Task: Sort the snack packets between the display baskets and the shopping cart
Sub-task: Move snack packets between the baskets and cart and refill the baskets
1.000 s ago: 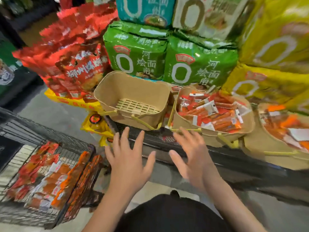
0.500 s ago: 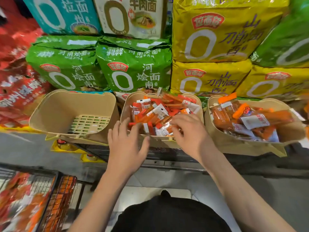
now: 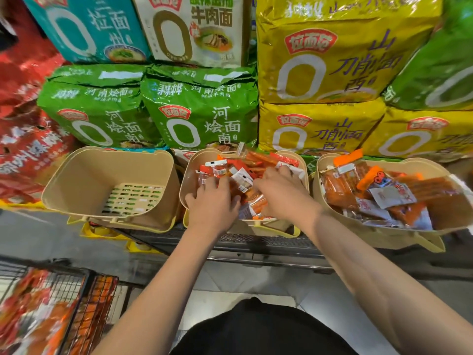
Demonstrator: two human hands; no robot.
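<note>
While the big noodle bags [image 3: 202, 111] in green, yellow, teal and white stand stacked as a wall at the back, three tan display baskets sit in a row in front of them on a dark shelf [image 3: 256, 248]. At the lower left corner stands the wire shopping cart [image 3: 84, 298], with red and orange snack packets lying inside it. Of the baskets, the left basket [image 3: 84, 180] shows its bare slotted bottom, the right basket [image 3: 330, 160] is heaped with larger orange packets [image 3: 422, 190], and the middle basket [image 3: 189, 175] holds a pile of small red and orange snack packets [image 3: 245, 170] with white labels. Both of the person's bare arms reach forward from the bottom of the view into that middle basket. The right hand [image 3: 284, 193] lies on top of the pile toward its right side, fingers bent down among the packets; the left hand [image 3: 215, 201] is at the near left of the same pile, its fingers curled into the packets. Whether either grip has actually closed around a packet cannot be told, since the fingertips are buried in the pile and the picture is soft there. The two hands are close together but not touching, with a few white-labelled packets showing between them.
</note>
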